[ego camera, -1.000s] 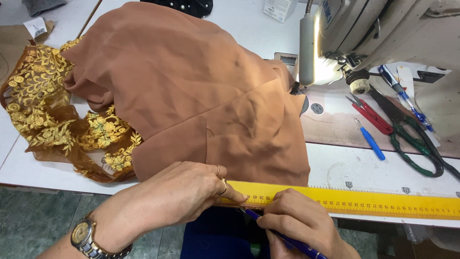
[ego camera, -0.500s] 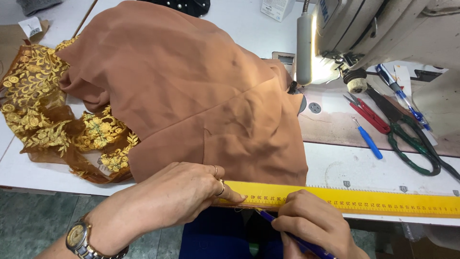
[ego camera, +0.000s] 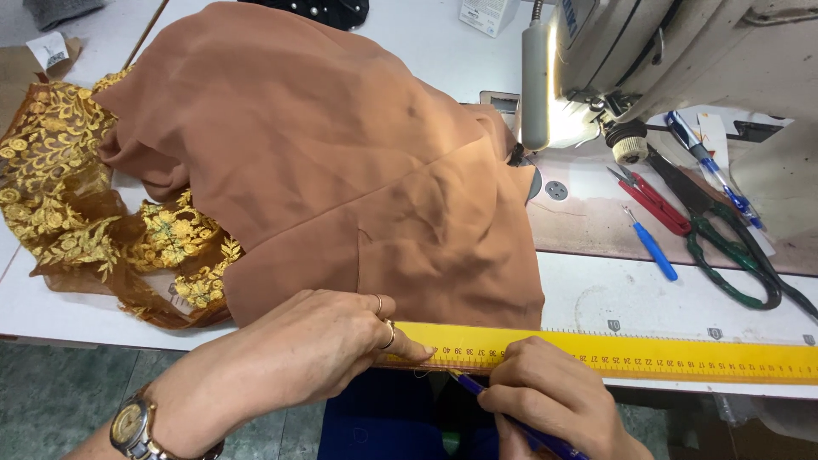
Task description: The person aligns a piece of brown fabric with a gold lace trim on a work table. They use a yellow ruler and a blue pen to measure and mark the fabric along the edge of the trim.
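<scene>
left hand [ego camera: 319,353]: flat, fingers spread, pinning ruler [ego camera: 613,355] on cloth [ego camera: 341,170]
right hand [ego camera: 550,400]: closed round pen [ego camera: 477,390], tip at ruler edge

Beyond your hands, you have a white worktable [ego camera: 256,25] stretching away, its near edge just under them. Up and to the right of your hands stands a pale sewing machine [ego camera: 682,43], its small lamp [ego camera: 545,94] glowing brightly onto the tabletop. Below and left of them lies a mottled grey-green floor [ego camera: 60,400].
</scene>
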